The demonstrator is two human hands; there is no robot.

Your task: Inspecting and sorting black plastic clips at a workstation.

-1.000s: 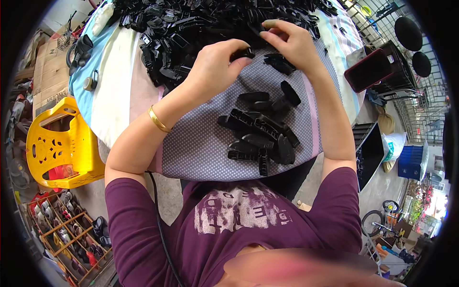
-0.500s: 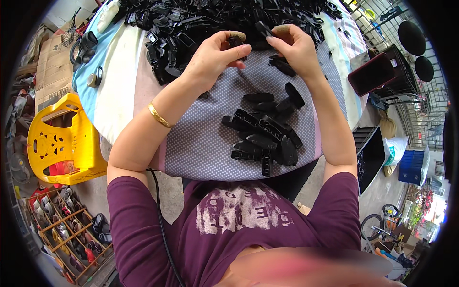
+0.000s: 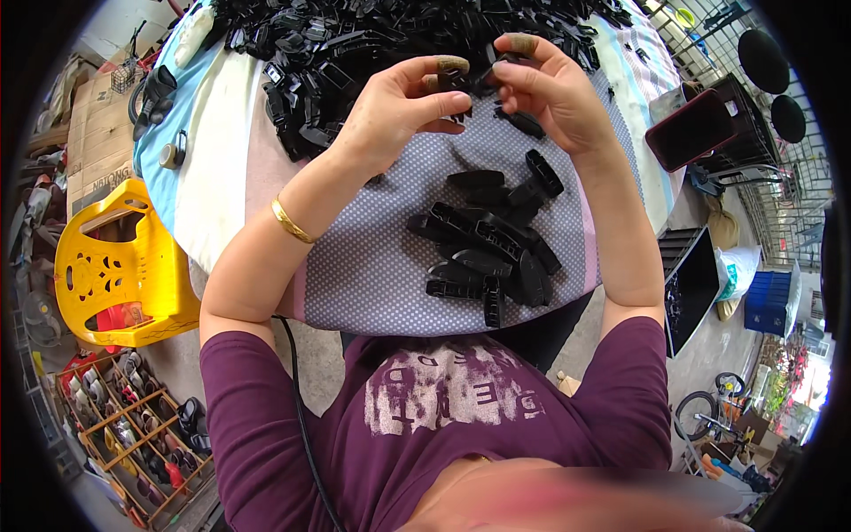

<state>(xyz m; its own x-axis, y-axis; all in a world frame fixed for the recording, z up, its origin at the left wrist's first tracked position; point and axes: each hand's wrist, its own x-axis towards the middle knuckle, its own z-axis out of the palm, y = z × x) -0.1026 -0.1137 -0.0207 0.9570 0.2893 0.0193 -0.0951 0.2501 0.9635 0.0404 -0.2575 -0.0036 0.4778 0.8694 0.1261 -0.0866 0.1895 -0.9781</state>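
My left hand [image 3: 403, 111] is closed on a black plastic part [image 3: 454, 82], pinched between thumb and fingers over the far half of the table. My right hand [image 3: 560, 96] pinches another black plastic piece [image 3: 486, 82] close beside it; whether the two pieces touch is hard to see. Tan covers wrap the index fingertips of both hands. Nearer to me lies a small heap of black oval, clip-like parts [image 3: 483, 257], some showing toothed undersides. A large pile of loose black parts [image 3: 337, 53] spreads beyond my hands.
Patterned cloth [image 3: 355, 266] covers the round table. A yellow plastic chair [image 3: 160, 284] stands at the left, above a wooden rack [image 3: 111, 461] of shoes. On the right are a dark phone [image 3: 691, 133], a black crate [image 3: 687, 293] and a blue crate [image 3: 769, 301].
My right hand has shifted slightly right and its fingers have curled in, lowering the piece toward the one in my left hand. My left hand has barely moved.
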